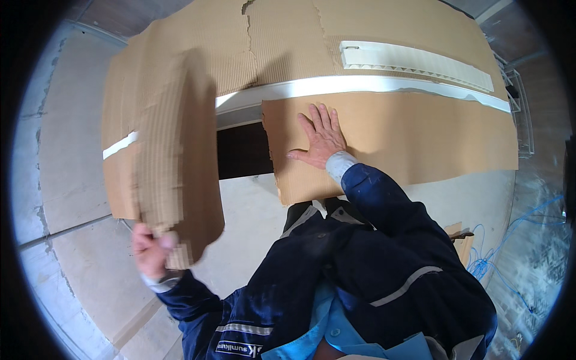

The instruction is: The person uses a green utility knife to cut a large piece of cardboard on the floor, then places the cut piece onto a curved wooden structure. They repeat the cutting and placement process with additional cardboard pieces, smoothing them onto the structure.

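Note:
My left hand (153,249) grips the lower end of a raised piece of corrugated cardboard (165,156), which is smeared by motion. My right hand (324,138) lies flat with its fingers spread on another brown cardboard sheet (408,135). That sheet has a ragged, torn left edge. Between the two pieces a dark surface (243,147) shows, with a white strip (300,90) running along its far side. What lies beneath the raised cardboard is partly hidden.
On the ribbed cardboard cover (288,42) at the back rests a long white slatted piece (414,63). A white wire rack (523,114) stands at the right end. Blue cable (480,264) lies coiled on the floor at the right.

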A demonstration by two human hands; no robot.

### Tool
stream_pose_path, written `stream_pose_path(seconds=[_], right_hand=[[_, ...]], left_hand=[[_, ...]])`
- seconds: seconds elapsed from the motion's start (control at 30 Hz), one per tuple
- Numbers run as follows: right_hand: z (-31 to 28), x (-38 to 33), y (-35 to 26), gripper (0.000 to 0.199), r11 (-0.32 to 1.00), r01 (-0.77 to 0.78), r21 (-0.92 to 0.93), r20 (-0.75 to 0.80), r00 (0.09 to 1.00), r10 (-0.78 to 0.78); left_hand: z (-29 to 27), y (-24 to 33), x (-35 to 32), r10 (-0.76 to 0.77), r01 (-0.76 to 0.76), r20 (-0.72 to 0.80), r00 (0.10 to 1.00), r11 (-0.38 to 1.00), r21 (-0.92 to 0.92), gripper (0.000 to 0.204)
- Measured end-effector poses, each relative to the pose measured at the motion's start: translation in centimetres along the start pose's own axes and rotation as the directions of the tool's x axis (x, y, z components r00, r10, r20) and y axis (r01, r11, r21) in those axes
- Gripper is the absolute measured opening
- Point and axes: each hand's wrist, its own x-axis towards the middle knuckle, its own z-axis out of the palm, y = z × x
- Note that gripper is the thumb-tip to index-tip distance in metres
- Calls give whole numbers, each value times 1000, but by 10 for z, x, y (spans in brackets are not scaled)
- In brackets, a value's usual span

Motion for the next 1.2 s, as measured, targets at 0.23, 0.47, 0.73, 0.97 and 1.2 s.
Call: stream_pose_path(seconds=[0.23, 0.47, 0.73, 0.97, 1.2], right_hand=[[27, 4, 15, 81, 988, 49, -150, -69, 996, -60], [45, 8, 43, 55, 915, 111, 388, -381, 923, 50], [0, -11, 42, 72, 560, -102, 822, -80, 954, 290], [-16, -2, 43, 59, 941, -57, 335, -286, 945, 159], [-6, -8, 60, 56, 959, -39, 282, -275, 954, 120]], left_hand=[[208, -108, 59, -151, -224, 586, 796, 825, 518, 47], [226, -209, 71, -337, 11, 445, 830, 807, 590, 42], [230, -230, 44, -421, -176, 472, 775, 573, 800, 88], [213, -204, 64, -202, -356, 517, 832, 521, 776, 100], [182, -247, 148, -4, -347, 354, 935, 183, 920, 104]])
